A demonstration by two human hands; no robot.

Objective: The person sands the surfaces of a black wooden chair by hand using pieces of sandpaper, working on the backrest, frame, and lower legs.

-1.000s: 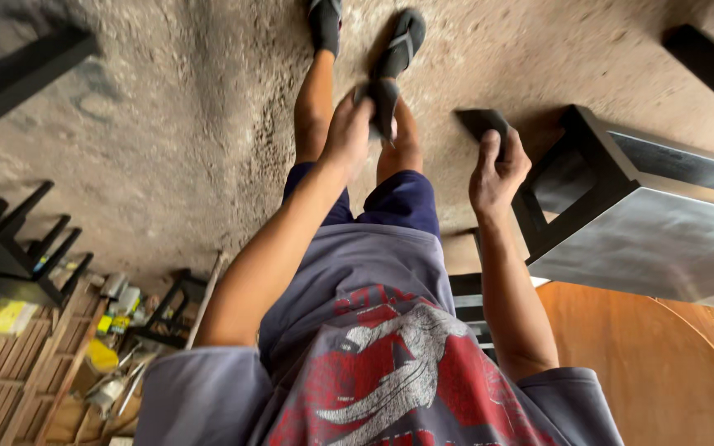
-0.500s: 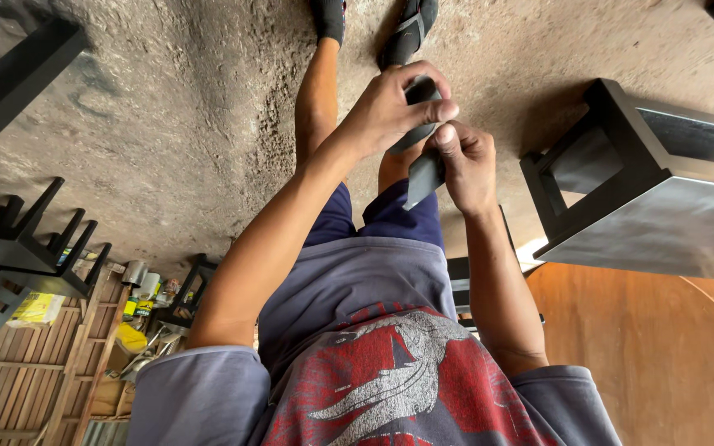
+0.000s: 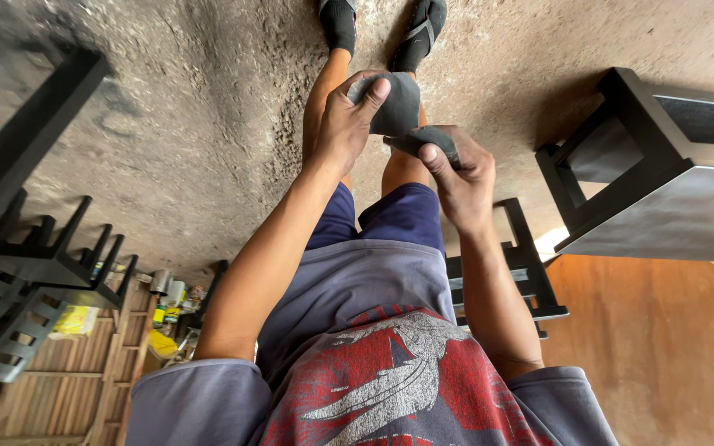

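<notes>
Head view: dark grey folded pad (image 3: 398, 103), matte and worn, held before the knees, long axis slanting from upper left to lower right; left hand (image 3: 342, 124) clamped on its upper part; right hand (image 3: 460, 169) closed around its lower end.

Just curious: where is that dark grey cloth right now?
In the head view, the dark grey cloth sits top centre, held between both hands, above the person's knees.
</notes>
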